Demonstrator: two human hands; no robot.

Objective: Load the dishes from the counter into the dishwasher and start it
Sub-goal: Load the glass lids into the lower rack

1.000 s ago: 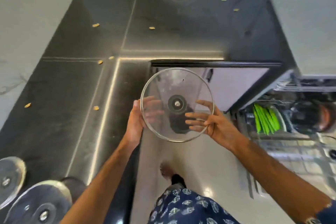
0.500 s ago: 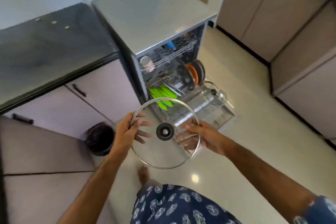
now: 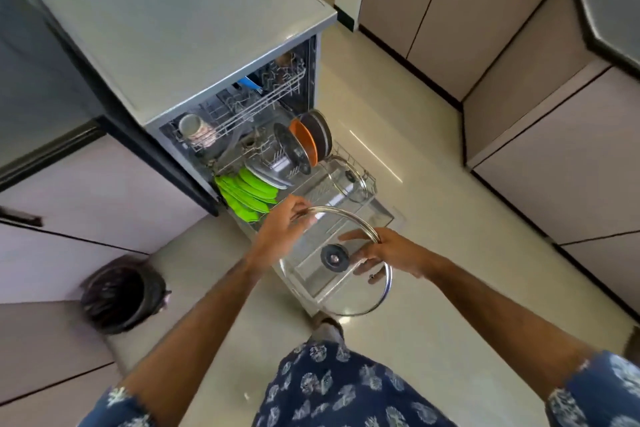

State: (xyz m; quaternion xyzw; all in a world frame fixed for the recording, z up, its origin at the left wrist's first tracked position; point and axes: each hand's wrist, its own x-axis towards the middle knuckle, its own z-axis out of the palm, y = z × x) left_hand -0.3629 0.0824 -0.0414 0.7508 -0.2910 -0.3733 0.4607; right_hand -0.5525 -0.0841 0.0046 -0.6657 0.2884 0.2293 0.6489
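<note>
Both hands hold a round glass pot lid (image 3: 337,282) with a metal rim and a dark knob (image 3: 334,254) at its centre, tilted so the knob side faces up toward the camera. The left hand (image 3: 282,230) grips the lid's far-left rim, fingers curled over the metal band. The right hand (image 3: 388,253) holds the right edge, thumb lying over the top rim and the fingers seen through the glass beneath it, pinching the lid between them.

Just beyond the left hand, the dishwasher (image 3: 194,45) stands with its door down and its lower rack (image 3: 363,180) pulled out. A row of bright green plates (image 3: 247,196) stands upright in that rack, just beyond the left hand's knuckles. Further out from both hands sit a steel plate (image 3: 265,172), a dark lid or pan (image 3: 291,147), an orange dish (image 3: 306,142) and a dark round dish (image 3: 320,135), all on edge. A second glass lid (image 3: 348,180) leans in the rack beyond the right hand. Well beyond the hands, a cup (image 3: 192,126) sits in the upper rack (image 3: 242,107).

Well to the left of the left forearm, a dark bin (image 3: 119,296) stands on the pale floor (image 3: 433,218).
</note>
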